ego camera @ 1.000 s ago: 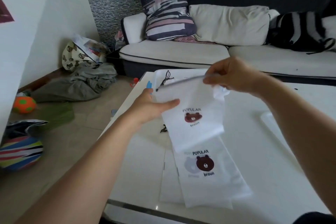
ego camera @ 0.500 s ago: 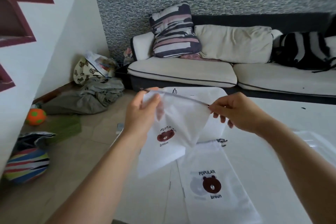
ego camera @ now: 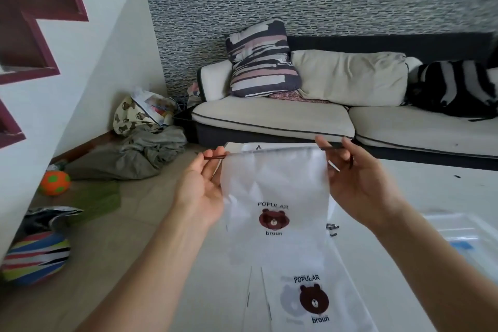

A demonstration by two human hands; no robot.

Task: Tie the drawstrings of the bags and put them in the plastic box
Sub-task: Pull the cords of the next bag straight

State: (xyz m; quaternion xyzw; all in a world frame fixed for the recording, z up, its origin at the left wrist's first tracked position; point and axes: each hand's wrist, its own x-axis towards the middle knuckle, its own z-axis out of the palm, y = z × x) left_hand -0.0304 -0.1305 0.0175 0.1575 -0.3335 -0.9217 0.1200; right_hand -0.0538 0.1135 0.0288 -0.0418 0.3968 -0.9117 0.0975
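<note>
A white drawstring bag (ego camera: 275,197) with a brown bear print hangs flat in the air over the white table (ego camera: 420,191). My left hand (ego camera: 200,186) pinches the dark drawstring at the bag's top left corner. My right hand (ego camera: 355,180) pinches the drawstring at the top right corner, so the bag's mouth is stretched straight between them. More bear-print bags (ego camera: 310,302) lie stacked on the table below. A clear plastic box (ego camera: 463,234) sits at the right; another clear box edge (ego camera: 250,146) shows behind the held bag.
A sofa (ego camera: 272,116) with cushions stands beyond the table. On the floor to the left lie a heap of clothes (ego camera: 145,153), an orange ball (ego camera: 55,183) and a striped ball (ego camera: 35,256). A white stair wall closes the left side.
The view tilted up. Both hands moved apart to the bag's top corners, and the bag, earlier slanted and bunched, now hangs square and flat between them.
</note>
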